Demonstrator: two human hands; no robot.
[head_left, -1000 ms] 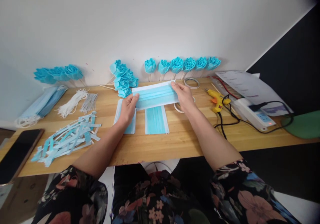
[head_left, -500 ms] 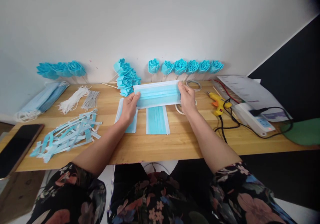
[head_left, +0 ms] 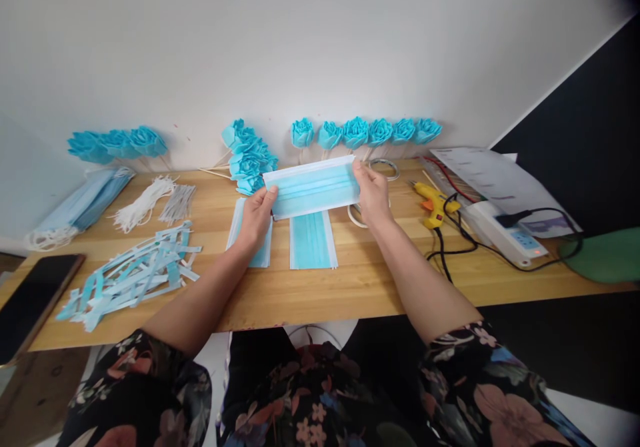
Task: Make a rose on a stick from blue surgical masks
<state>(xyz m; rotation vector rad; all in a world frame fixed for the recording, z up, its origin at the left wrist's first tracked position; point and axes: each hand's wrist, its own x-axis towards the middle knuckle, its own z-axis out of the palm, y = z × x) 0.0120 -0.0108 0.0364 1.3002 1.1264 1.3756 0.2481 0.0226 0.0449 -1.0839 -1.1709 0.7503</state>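
Observation:
A light-blue pleated face mask (head_left: 315,187), with no ear loops showing, is stretched flat in the air above the table. My left hand (head_left: 257,215) pinches its left end between thumb and fingers. At the opposite end my right hand (head_left: 373,192) grips the upper right corner. Beneath lie two flat stacks of mask pieces: the left stack (head_left: 264,252) is partly covered by my left hand, and the right stack (head_left: 313,244) has its top under the held mask. Rolls of tape, including a white roll (head_left: 356,216), sit partly hidden behind my right hand.
Blue mask-fabric flowers (head_left: 356,132) on sticks line the wall. To the left are masks (head_left: 83,204), white ear loops (head_left: 143,205), grey strips (head_left: 178,204), cut trimmings (head_left: 135,274) and a phone (head_left: 37,300). A yellow glue gun (head_left: 436,204), power strip (head_left: 510,234) and papers (head_left: 505,180) occupy the right.
The held mask tilts slightly more, its right end higher than its left. Both hands keep their hold. The whole view has shifted a little.

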